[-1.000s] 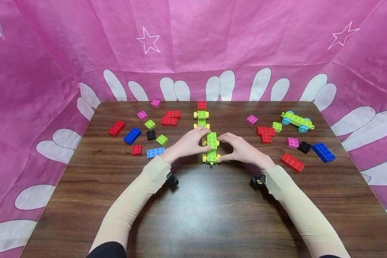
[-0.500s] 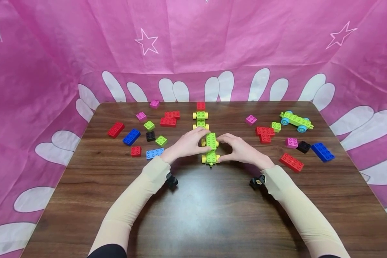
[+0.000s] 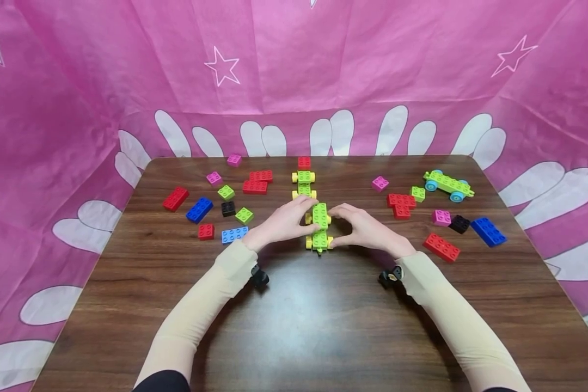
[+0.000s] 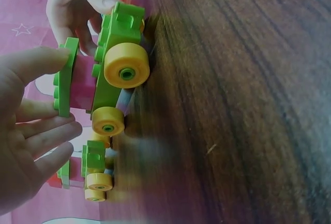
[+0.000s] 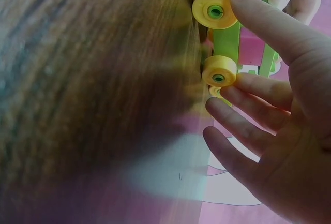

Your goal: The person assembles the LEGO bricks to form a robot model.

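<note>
Near the table's middle stands a lime-green toy car base (image 3: 319,239) with yellow wheels (image 4: 126,66). A pink brick (image 4: 83,84) sits on it, topped by a thin lime-green plate (image 3: 320,212). My left hand (image 3: 288,220) pinches this plate between thumb and index finger at its two ends; the other fingers are spread. On the other side, my right hand (image 3: 367,231) holds the car base at its wheels, thumb on the near wheel and index finger at the far one. Just beyond stands a second yellow-wheeled car (image 3: 304,186), with a red brick (image 3: 304,162) at its far end.
Loose red, blue, black, pink and green bricks lie to the left, among them a light-blue brick (image 3: 234,234) close to the left wrist. More lie to the right, including a red brick (image 3: 442,247). A green car base with blue wheels (image 3: 449,185) stands at the back right.
</note>
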The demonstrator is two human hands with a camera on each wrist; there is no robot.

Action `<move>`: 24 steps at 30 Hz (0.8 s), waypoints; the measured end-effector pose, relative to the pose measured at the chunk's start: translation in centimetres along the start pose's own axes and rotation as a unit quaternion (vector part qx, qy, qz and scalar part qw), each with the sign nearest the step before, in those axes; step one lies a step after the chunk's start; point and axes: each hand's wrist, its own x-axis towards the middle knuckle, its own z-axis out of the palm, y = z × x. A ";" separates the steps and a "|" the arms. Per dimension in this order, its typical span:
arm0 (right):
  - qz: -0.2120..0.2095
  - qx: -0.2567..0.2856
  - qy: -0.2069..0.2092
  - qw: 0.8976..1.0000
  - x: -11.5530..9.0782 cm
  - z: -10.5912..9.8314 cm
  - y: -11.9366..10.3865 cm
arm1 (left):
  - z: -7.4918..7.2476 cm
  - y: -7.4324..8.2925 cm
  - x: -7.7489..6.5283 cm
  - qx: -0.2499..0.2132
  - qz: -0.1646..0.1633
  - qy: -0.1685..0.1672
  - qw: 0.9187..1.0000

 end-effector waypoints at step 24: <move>-0.005 -0.005 0.000 1.000 0.1 0.0 0.1 | -3.5 -2.8 -5.0 0.034 -0.011 0.050 0.998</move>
